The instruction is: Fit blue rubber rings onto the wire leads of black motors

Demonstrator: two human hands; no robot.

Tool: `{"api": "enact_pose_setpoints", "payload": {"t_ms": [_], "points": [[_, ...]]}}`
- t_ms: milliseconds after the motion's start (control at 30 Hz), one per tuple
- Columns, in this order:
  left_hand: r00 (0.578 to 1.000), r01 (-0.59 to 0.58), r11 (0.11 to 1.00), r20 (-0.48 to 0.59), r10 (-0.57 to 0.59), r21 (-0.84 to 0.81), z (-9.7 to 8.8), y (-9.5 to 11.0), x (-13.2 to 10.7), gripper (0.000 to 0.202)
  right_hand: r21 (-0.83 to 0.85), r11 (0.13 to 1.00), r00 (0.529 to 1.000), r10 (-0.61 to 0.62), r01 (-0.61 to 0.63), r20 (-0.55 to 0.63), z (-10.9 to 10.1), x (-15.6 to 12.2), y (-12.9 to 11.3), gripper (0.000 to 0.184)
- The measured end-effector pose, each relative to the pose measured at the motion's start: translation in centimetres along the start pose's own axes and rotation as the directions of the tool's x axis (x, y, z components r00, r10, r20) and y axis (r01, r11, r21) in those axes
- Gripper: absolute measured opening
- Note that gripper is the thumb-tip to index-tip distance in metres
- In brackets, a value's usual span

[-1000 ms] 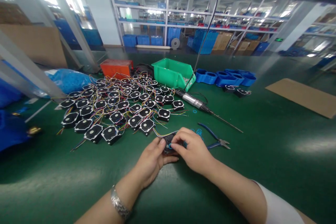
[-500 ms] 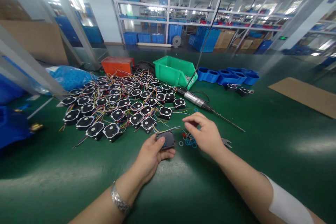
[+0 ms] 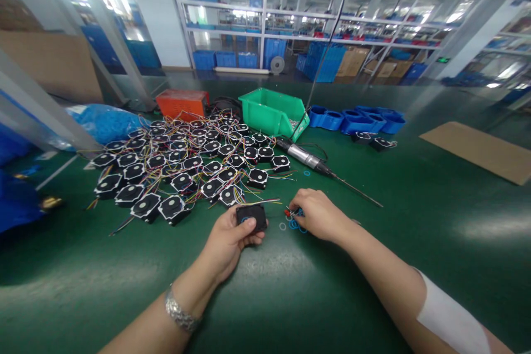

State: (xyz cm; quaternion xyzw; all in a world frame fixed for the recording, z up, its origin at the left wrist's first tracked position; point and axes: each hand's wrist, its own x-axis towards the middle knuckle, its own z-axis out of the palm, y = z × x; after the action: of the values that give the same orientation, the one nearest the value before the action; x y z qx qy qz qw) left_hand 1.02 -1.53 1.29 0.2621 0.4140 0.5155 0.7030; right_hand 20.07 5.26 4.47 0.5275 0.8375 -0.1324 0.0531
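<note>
Left hand (image 3: 226, 238) has its fingers clamped round a small black fan (image 3: 251, 217); right hand (image 3: 317, 213) pinches down into the blue rubber rings (image 3: 295, 225) on the bench (image 3: 290, 287). I'd grab just one ring, and keep the fan flat so it seats square.

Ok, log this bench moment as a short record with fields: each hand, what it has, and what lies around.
left hand: holds a small black fan unit with coloured wires
right hand: fingertips down at the loose blue rings on the green mat
pile: many black fan units, left of centre
tool: electric screwdriver lying behind the rings
bins: green bin, blue trays
</note>
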Motion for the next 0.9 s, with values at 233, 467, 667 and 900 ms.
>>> {"api": "enact_pose_setpoints", "payload": {"t_ms": [233, 467, 667, 900], "points": [[0.998, -0.045, 0.997, 0.04, 0.048, -0.062, -0.1, -0.1, 0.0, 0.04, -0.215, 0.976, 1.0, -0.014, 0.014, 0.0, 0.6, 0.4, -0.8, 0.019], [0.995, -0.03, 0.982, 0.084, 0.047, -0.189, -0.4, -0.2, 0.2, 0.034, -0.23, 0.969, 0.994, -0.072, 0.089, 0.082, 0.0, 0.5, -1.0, 0.017], [0.999, -0.051, 0.996, -0.005, 0.051, -0.076, -0.1, -0.3, 0.0, 0.034, -0.116, 0.988, 0.991, -0.096, 0.106, 0.089, -0.1, 0.8, -0.2, 0.013], [0.997, -0.06, 0.996, 0.042, 0.063, -0.06, -0.2, -0.3, 0.1, 0.052, 0.374, 0.927, 0.999, 0.001, -0.019, 0.049, -0.6, 0.6, -1.3, 0.016]]}}
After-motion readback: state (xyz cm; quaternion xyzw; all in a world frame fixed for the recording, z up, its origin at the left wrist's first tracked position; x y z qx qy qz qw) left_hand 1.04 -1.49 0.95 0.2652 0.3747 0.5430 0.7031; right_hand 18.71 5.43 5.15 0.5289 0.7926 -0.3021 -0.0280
